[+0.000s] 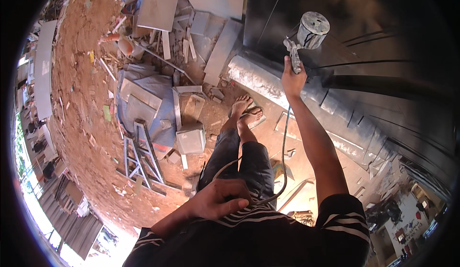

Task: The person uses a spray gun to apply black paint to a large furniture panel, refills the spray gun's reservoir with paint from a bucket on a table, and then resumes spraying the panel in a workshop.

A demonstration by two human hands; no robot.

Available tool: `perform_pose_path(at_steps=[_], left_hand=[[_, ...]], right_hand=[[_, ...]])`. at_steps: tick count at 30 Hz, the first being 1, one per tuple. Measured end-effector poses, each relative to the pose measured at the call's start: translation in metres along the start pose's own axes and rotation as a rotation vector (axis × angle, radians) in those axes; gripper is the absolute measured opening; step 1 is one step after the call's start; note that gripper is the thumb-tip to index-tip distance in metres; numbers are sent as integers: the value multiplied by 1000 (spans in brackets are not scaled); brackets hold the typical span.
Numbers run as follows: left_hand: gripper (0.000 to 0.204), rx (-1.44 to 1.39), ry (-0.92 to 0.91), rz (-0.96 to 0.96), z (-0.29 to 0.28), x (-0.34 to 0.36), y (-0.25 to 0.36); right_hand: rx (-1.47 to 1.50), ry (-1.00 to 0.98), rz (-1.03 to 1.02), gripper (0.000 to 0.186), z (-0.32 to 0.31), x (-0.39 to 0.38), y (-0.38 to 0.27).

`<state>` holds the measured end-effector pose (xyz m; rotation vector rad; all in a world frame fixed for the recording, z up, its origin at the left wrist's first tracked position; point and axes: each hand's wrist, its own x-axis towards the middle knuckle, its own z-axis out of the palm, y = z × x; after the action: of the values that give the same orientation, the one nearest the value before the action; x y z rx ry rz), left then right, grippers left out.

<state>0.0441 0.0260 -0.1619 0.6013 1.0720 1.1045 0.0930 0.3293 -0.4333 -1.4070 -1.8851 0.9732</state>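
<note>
My right hand (293, 82) is wrapped round the handle of a paint spray gun (294, 58), with the arm stretched out to the front right. A paint-spattered round cup (314, 30) is fixed to the gun. Close beyond it is a large dark panel (282, 8) with a brownish, cloudy patch. From the gun a thin air hose (284, 161) hangs down and curves back toward my waist. There my left hand (221, 199) is closed around the hose in front of my belly; its fingers partly hide the grip.
A whitish, dust-covered ledge (258, 80) runs along the foot of the dark panel. Boards (158, 3) and wood scraps lie ahead. To the left are a metal frame (139, 157), a blue sheet (165, 94) and a pale box (190, 139) on reddish dirt ground.
</note>
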Motion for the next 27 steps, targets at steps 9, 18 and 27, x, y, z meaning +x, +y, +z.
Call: perform_pose_path(at_steps=[9,18,27], left_hand=[[28,-221,100,-277,-32,25,-104],[51,-455,225,-496,-58,32,-194],[49,-446,258,-521,-88,39,-254]], right_hand=[[-122,-25,209,38,127,-28,152],[-215,-47,412,43,243,-59,271],[-369,-82,487,44,316,-73,358]])
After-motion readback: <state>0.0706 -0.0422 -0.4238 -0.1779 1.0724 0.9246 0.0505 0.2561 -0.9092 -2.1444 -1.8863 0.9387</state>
